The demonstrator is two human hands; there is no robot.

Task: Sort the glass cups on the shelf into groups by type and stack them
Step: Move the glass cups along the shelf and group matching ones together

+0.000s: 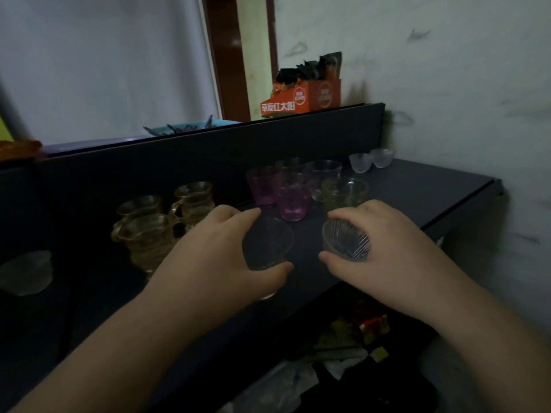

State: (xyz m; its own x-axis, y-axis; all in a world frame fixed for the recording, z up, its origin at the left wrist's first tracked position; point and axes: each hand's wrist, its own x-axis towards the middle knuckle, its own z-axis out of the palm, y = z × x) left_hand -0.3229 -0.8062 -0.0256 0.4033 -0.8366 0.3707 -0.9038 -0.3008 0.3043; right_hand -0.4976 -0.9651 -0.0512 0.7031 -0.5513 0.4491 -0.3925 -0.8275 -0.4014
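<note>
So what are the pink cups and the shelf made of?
The pink cups look like tinted glass: you can see the dark shelf through them, and their rims catch the light. The shelf looks like dark board with a dull matt finish, flat with a straight square edge and almost no shine. Whether it is wood or laminate, the dim light leaves open.
</note>
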